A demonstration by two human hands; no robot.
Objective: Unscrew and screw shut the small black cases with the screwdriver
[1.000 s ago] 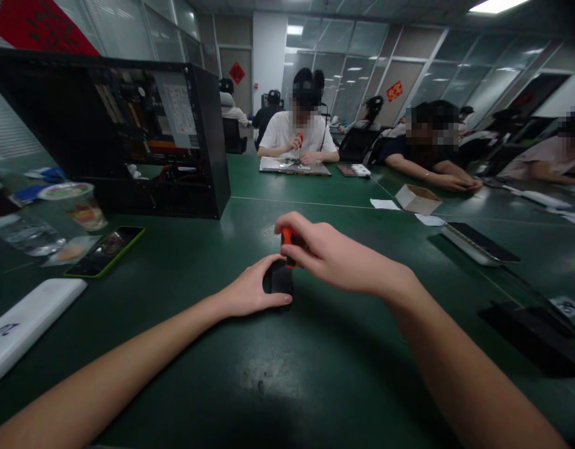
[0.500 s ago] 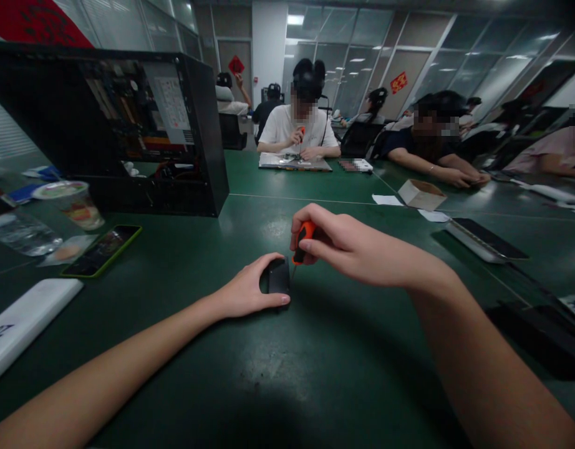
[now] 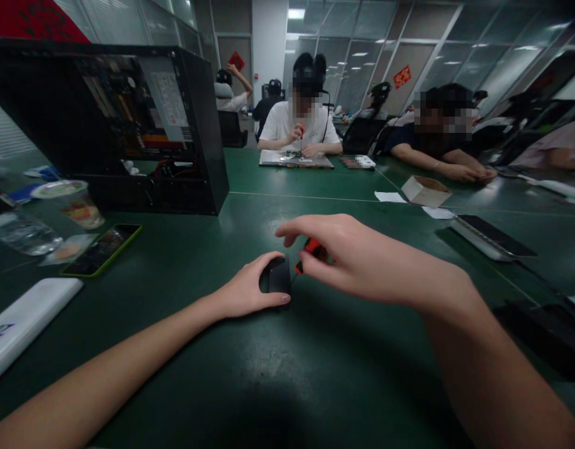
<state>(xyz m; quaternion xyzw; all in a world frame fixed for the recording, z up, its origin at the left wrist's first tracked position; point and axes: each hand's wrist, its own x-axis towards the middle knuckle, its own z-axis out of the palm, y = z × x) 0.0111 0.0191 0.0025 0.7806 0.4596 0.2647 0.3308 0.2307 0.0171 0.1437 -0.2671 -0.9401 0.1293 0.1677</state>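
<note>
My left hand (image 3: 250, 288) rests on the green table (image 3: 287, 368) and grips a small black device (image 3: 277, 277) from its left side, thumb along the near edge. My right hand (image 3: 348, 255) hovers just to the right of it, fingers closed round a small screwdriver with an orange handle (image 3: 310, 248). The screwdriver leans over, its lower end pointing at the device's right edge; the tip itself is too small to make out.
An open black computer case (image 3: 128, 125) stands at the back left. A green-edged phone (image 3: 103, 249), a lidded cup (image 3: 77, 204), a white slab (image 3: 25, 321) lie left. A cardboard box (image 3: 425, 190) and a flat device (image 3: 491, 236) lie right. Other people sit across the table.
My right hand has swung the screwdriver from upright over the device to a slant at its right side, index finger now stretched out. The left hand keeps its hold.
</note>
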